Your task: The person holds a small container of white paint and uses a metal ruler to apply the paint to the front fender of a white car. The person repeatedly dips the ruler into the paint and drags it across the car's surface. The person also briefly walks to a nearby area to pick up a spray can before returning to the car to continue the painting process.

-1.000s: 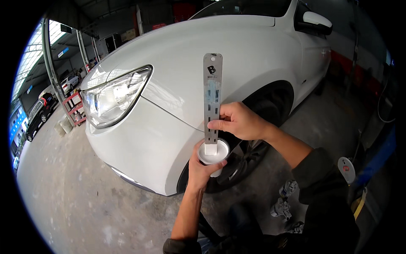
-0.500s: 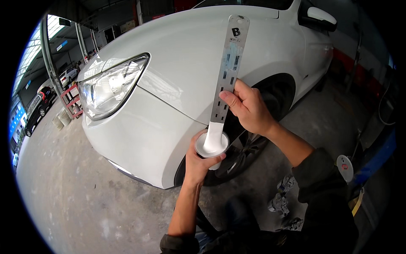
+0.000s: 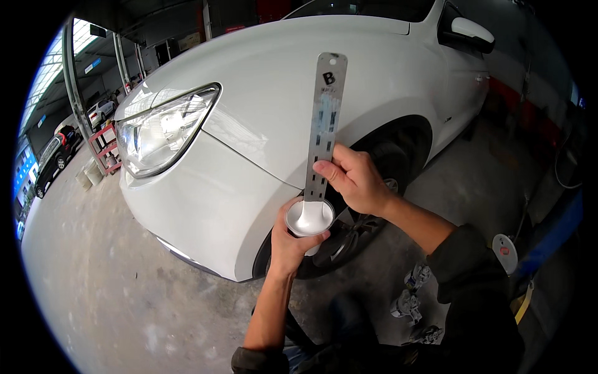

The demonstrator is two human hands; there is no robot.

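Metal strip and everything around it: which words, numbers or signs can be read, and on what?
Metal strip: one bold black letter near the top, which I won't copy; smaller print below it, blurred.
White disc: red mark, too small to read.
Blue signs, left: too small to read.

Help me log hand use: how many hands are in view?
2: the left hand around the cup, the right hand gripping the metal strip dipped into it. Both are partly hidden; no other hand shows.
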